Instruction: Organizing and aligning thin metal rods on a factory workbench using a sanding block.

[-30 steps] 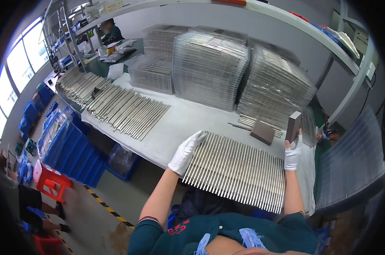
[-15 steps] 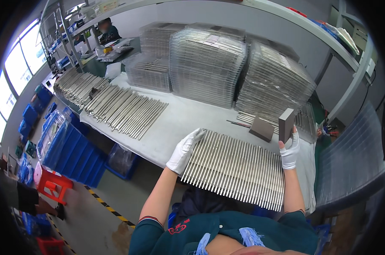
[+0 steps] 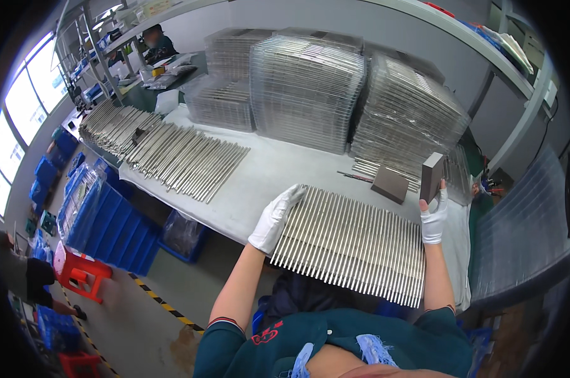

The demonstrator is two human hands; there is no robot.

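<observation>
A row of slim silver metal rods (image 3: 351, 246) lies side by side along the near edge of the white-covered table (image 3: 285, 157). My left hand (image 3: 273, 222), in a white glove, rests with fingers stretched out along the row's left side. At the right end, my right hand (image 3: 433, 223) grips a dark grey block (image 3: 430, 179), likely a sanding sponge, held upright with its pale narrow side showing. This glove leaves some fingertips bare. A second dark block (image 3: 390, 184) lies flat just behind the rods.
More rods (image 3: 184, 157) spread over the table's left side. Tall stacks of clear trays (image 3: 307, 94) stand at the back. A thin pen-like tool (image 3: 354, 176) lies behind the row. Blue bins (image 3: 112, 227) and a red stool (image 3: 80, 271) stand on the left floor; a co-worker (image 3: 158, 47) sits far left.
My right hand has shifted slightly right and up with the block, away from the rods. My left hand stays against the row. A passer-by at the far left has moved.
</observation>
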